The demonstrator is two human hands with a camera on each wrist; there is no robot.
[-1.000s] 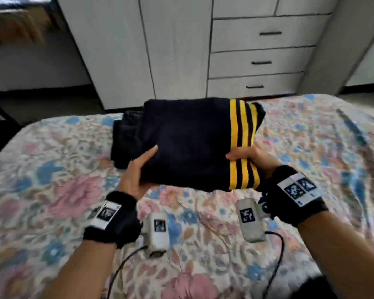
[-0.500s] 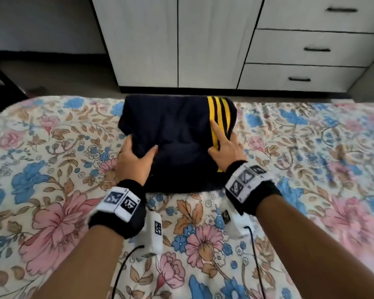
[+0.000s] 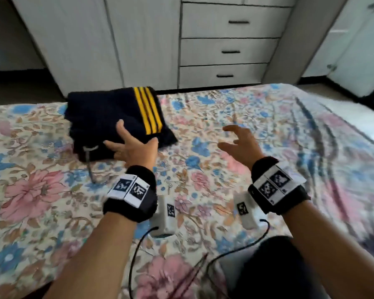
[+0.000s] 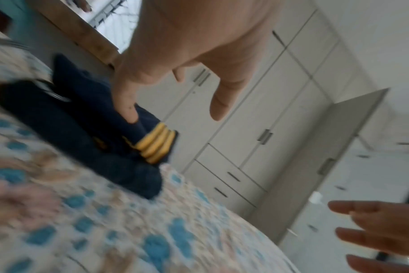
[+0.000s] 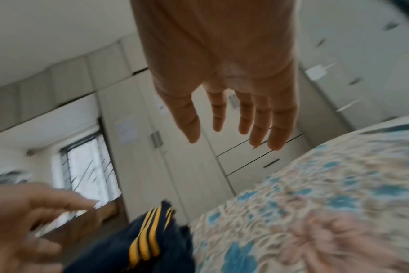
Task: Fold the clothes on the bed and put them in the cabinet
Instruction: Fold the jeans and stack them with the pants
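Observation:
A folded dark navy garment [image 3: 108,119] with yellow stripes [image 3: 148,113] lies near the far edge of the floral bed [image 3: 225,117], and a grey drawstring [image 3: 89,162] trails from its near side. My left hand [image 3: 134,137] is spread over the garment's near right corner. In the left wrist view one fingertip [image 4: 127,112] seems to touch the cloth [image 4: 82,140], and the hand grips nothing. My right hand [image 3: 235,139] hovers with fingers apart over bare bedspread, right of the garment, and holds nothing. In the right wrist view its fingers [image 5: 257,127] are straight.
A white cabinet [image 3: 108,39] with tall closed doors and a stack of closed drawers [image 3: 229,50] stands just beyond the bed's far edge. A strip of floor separates the two. A dark cloth [image 3: 266,270] lies at the bottom right, near my body.
Both hands lay flat on the garment before. The right hand has lifted off and moved right over the bed. The left hand has drawn back to the near right corner.

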